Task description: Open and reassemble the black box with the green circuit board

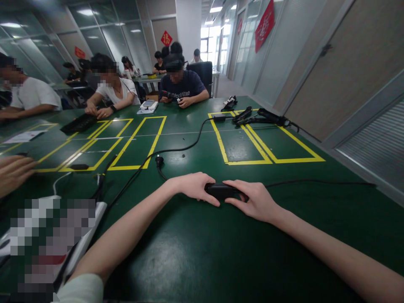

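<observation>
Between my two hands, on the green table, is a black power adapter. My left hand grips its left end, thumb along the near side and fingers on the far side. At the other end, my right hand has its fingers and thumb closed around the adapter's right end. A black cable runs from there toward the right table edge. Beyond my left forearm, a power plug lies on the table, its cord passing behind my left hand.
Yellow tape rectangles mark the table. Another black cable crosses it to black gear at the back right. A co-worker's hand is at the left edge, near a white power strip. Several people sit across the table.
</observation>
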Demonstrator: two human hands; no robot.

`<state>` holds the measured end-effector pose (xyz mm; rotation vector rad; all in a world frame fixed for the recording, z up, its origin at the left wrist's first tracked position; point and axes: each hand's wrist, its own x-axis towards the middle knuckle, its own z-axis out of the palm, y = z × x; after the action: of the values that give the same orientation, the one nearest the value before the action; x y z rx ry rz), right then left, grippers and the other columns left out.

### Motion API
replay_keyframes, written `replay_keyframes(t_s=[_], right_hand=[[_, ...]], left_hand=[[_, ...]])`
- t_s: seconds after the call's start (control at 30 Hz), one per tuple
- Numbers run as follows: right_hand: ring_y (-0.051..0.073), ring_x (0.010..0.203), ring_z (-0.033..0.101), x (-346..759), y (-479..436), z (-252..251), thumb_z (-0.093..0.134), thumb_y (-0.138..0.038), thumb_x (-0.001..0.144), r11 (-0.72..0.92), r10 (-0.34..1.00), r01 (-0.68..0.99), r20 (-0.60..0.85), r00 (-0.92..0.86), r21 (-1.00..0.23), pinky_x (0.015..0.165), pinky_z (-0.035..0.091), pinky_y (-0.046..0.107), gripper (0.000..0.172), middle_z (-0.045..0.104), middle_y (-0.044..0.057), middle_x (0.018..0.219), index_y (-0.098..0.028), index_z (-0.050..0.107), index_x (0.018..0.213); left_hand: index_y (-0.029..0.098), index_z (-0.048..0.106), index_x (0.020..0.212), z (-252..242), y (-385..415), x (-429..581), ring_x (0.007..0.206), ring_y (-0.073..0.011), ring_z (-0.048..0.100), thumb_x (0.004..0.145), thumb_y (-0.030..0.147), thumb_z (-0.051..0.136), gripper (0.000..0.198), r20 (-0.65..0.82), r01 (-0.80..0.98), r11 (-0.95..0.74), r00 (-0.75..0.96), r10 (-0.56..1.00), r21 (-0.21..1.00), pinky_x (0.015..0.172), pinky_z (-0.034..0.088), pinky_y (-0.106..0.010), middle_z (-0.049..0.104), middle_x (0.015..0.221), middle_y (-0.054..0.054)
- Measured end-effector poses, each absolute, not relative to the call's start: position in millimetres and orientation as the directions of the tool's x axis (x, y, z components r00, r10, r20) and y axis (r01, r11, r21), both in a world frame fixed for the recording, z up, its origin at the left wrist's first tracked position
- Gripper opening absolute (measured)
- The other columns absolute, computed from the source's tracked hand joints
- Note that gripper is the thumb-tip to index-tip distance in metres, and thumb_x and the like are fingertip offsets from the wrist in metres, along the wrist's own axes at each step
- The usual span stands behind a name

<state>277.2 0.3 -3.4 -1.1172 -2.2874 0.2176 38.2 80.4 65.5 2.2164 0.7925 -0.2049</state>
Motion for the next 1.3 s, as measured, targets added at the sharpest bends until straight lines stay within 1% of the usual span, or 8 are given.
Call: replay_keyframes(t_s=[0.1, 0.2, 0.33, 0.6, 0.87, 1.0, 1.2, 1.3], right_hand=[[0.017, 0.056, 0.063, 279.2, 1.1, -2.8, 0.063, -0.041, 0.1, 0.632, 0.767, 0.664, 0.445, -0.463, -0.398, 0.057, 0.052, 0.029, 0.037, 0.075, 0.006, 0.085, -0.019, 0.067, 0.13], [0.018, 0.062, 0.067, 278.0, 1.8, -1.5, 0.066, -0.041, 0.097, 0.598, 0.799, 0.675, 0.392, -0.457, -0.432, 0.06, 0.054, 0.03, 0.038, 0.077, 0.007, 0.093, -0.019, 0.066, 0.128], [0.022, 0.072, 0.072, 275.4, 2.7, -0.5, 0.062, -0.038, 0.099, 0.545, 0.838, 0.688, 0.308, -0.45, -0.479, 0.063, 0.056, 0.032, 0.025, 0.078, 0.007, 0.096, -0.02, 0.071, 0.113], [0.022, 0.077, 0.074, 277.6, 1.7, 1.8, 0.064, -0.038, 0.098, 0.573, 0.82, 0.687, 0.314, -0.479, -0.447, 0.066, 0.057, 0.032, 0.024, 0.078, 0.007, 0.096, -0.02, 0.072, 0.113], [0.022, 0.085, 0.076, 275.6, 1.7, -0.3, 0.065, -0.032, 0.098, 0.578, 0.816, 0.673, 0.302, -0.494, -0.461, 0.072, 0.061, 0.033, 0.025, 0.079, 0.007, 0.104, -0.022, 0.07, 0.12], [0.025, 0.092, 0.077, 277.3, 2.0, 0.0, 0.069, -0.037, 0.095, 0.606, 0.795, 0.672, 0.318, -0.516, -0.425, 0.077, 0.062, 0.036, 0.037, 0.079, 0.009, 0.111, -0.022, 0.067, 0.129], [0.022, 0.08, 0.075, 277.7, 2.1, 1.7, 0.064, -0.033, 0.099, 0.618, 0.785, 0.651, 0.385, -0.484, -0.442, 0.068, 0.059, 0.032, 0.031, 0.078, 0.007, 0.096, -0.021, 0.069, 0.127], [0.023, 0.083, 0.076, 279.8, 3.2, 1.0, 0.065, -0.033, 0.098, 0.631, 0.774, 0.651, 0.388, -0.5, -0.421, 0.07, 0.059, 0.031, 0.038, 0.078, 0.007, 0.1, -0.023, 0.066, 0.135]], left_hand=[[0.018, 0.06, 0.083, 67.7, 83.2, 37.6, 0.061, -0.0133, 0.058, 0.088, 0.046, 0.075, 0.032, -0.355, 0.566, -0.523, 0.818, 0.452, 0.637, 0.059, 0.038, -0.023, 0.062, 0.067, 0.004], [0.019, 0.059, 0.079, 68.3, 83.3, 39.1, 0.062, -0.0136, 0.055, 0.088, 0.044, 0.073, 0.03, -0.322, 0.574, -0.606, 0.816, 0.481, 0.55, 0.058, 0.034, -0.024, 0.059, 0.067, 0.005], [0.02, 0.062, 0.084, 67.8, 78.9, 41.7, 0.064, -0.0151, 0.055, 0.089, 0.046, 0.072, 0.028, -0.35, 0.614, -0.664, 0.789, 0.505, 0.426, 0.057, 0.032, -0.025, 0.06, 0.071, 0.004], [0.02, 0.065, 0.085, 69.8, 73.9, 42.5, 0.062, -0.0158, 0.055, 0.094, 0.048, 0.068, 0.03, -0.312, 0.578, -0.731, 0.814, 0.49, 0.363, 0.057, 0.03, -0.026, 0.063, 0.071, 0.002], [0.02, 0.066, 0.082, 65.5, 74.9, 43.5, 0.062, -0.0161, 0.057, 0.094, 0.055, 0.066, 0.037, -0.278, 0.577, -0.719, 0.817, 0.505, 0.388, 0.056, 0.031, -0.026, 0.064, 0.07, 0.002], [0.02, 0.066, 0.082, 65.5, 75.4, 44.0, 0.061, -0.0156, 0.056, 0.096, 0.055, 0.063, 0.039, -0.282, 0.582, -0.717, 0.813, 0.509, 0.384, 0.056, 0.03, -0.026, 0.064, 0.069, 0.002], [0.019, 0.067, 0.085, 64.8, 76.3, 43.3, 0.062, -0.015, 0.055, 0.096, 0.058, 0.062, 0.041, -0.237, 0.566, -0.708, 0.823, 0.516, 0.422, 0.057, 0.031, -0.025, 0.064, 0.071, 0.002], [0.018, 0.068, 0.084, 65.7, 76.8, 43.9, 0.061, -0.0149, 0.054, 0.098, 0.058, 0.061, 0.043, -0.216, 0.552, -0.72, 0.832, 0.511, 0.422, 0.057, 0.031, -0.025, 0.064, 0.069, 0.001]])
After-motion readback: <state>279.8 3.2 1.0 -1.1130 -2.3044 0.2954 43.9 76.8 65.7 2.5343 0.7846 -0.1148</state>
